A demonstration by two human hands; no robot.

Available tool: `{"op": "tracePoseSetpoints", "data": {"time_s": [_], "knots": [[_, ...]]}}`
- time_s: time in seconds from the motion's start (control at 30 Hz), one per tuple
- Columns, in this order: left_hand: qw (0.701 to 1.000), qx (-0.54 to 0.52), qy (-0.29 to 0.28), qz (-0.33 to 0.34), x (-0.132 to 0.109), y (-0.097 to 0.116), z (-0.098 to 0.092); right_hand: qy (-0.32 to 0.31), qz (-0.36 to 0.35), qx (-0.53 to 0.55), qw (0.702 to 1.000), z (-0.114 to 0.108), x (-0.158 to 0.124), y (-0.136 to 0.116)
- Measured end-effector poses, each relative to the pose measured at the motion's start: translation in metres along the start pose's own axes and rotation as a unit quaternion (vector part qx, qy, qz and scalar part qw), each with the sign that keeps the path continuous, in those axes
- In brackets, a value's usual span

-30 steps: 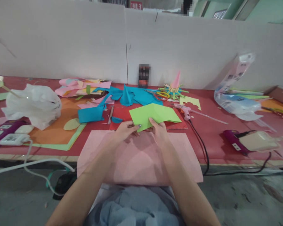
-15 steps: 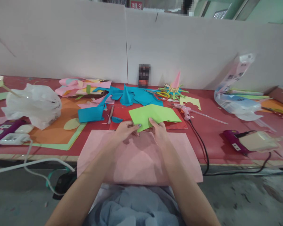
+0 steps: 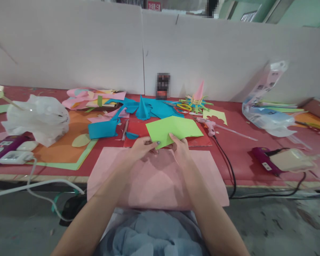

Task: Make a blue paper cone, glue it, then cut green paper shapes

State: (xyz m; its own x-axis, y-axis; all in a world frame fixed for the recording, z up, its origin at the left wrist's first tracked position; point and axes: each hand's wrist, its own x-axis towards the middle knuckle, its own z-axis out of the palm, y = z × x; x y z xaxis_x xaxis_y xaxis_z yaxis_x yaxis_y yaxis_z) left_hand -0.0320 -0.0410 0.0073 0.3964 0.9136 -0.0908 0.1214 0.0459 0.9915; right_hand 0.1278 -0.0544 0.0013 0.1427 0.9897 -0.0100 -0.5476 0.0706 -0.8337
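Observation:
A folded light green paper [image 3: 173, 128] is held up between both hands, over the pink sheet [image 3: 157, 181] at the table's front edge. My left hand [image 3: 143, 147] pinches its lower left corner, thumb on top and fingers beneath. My right hand [image 3: 179, 146] grips the lower edge nearer the middle, its thumb lying on the paper. Behind the green paper lies a red sheet [image 3: 134, 128] with a small blue piece [image 3: 132, 135] on it. A blue paper cone [image 3: 142, 109] stands farther back.
A glue gun [image 3: 210, 126] with a black cord lies right, near scissors [image 3: 184, 106] and a pink cone [image 3: 199, 92] on a colourful base. At left are a white plastic bag [image 3: 38, 119], orange paper [image 3: 69, 142] and a power strip [image 3: 9, 147]. Another power strip [image 3: 266, 161] sits right.
The green paper has tilted slightly, its top edge a little higher and its right end shifted slightly left. Both hands keep their hold with barely any movement.

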Motion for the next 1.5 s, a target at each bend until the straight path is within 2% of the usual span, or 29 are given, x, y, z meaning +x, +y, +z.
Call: {"op": "tracePoseSetpoints", "data": {"time_s": [0.13, 0.53, 0.7, 0.77, 0.83, 0.9, 1.0, 1.13, 1.23, 1.33, 1.43, 1.5], "knots": [[1.000, 0.001, -0.001, 0.011, 0.001, -0.002, 0.000, 0.018, -0.005, 0.002, 1.000, 0.000, -0.001, 0.002], [0.999, -0.036, -0.012, -0.002, 0.002, -0.004, 0.002, -0.011, -0.011, -0.057, 0.998, -0.002, 0.000, 0.002], [0.997, -0.069, 0.024, 0.005, 0.001, -0.001, 0.002, 0.014, -0.002, -0.101, 0.995, -0.002, 0.000, 0.002], [0.996, -0.074, 0.045, 0.023, -0.001, 0.003, 0.003, 0.009, 0.007, -0.140, 0.990, 0.001, -0.005, 0.000], [0.993, -0.088, 0.066, 0.039, -0.004, 0.009, 0.005, -0.028, 0.019, -0.166, 0.986, 0.008, -0.014, -0.005], [0.988, -0.116, 0.084, 0.049, -0.010, 0.016, 0.011, -0.050, 0.013, -0.155, 0.987, 0.016, -0.026, -0.010], [0.983, -0.151, 0.076, 0.066, -0.020, 0.028, 0.022, -0.008, -0.022, -0.128, 0.992, 0.028, -0.042, -0.019], [0.977, -0.173, 0.079, 0.096, -0.025, 0.045, 0.034, -0.009, -0.042, -0.130, 0.991, 0.035, -0.043, -0.037], [0.973, -0.170, 0.093, 0.128, -0.015, 0.059, 0.035, -0.022, -0.038, -0.145, 0.988, 0.038, -0.028, -0.052], [0.973, -0.136, 0.097, 0.157, 0.005, 0.068, 0.027, -0.031, -0.056, -0.134, 0.989, 0.038, -0.007, -0.058], [0.980, -0.097, 0.078, 0.158, 0.028, 0.061, 0.016, -0.035, -0.084, -0.104, 0.990, 0.030, 0.015, -0.047], [0.987, -0.082, 0.048, 0.126, 0.039, 0.049, 0.009, -0.029, -0.064, -0.099, 0.993, 0.021, 0.025, -0.034]]}}
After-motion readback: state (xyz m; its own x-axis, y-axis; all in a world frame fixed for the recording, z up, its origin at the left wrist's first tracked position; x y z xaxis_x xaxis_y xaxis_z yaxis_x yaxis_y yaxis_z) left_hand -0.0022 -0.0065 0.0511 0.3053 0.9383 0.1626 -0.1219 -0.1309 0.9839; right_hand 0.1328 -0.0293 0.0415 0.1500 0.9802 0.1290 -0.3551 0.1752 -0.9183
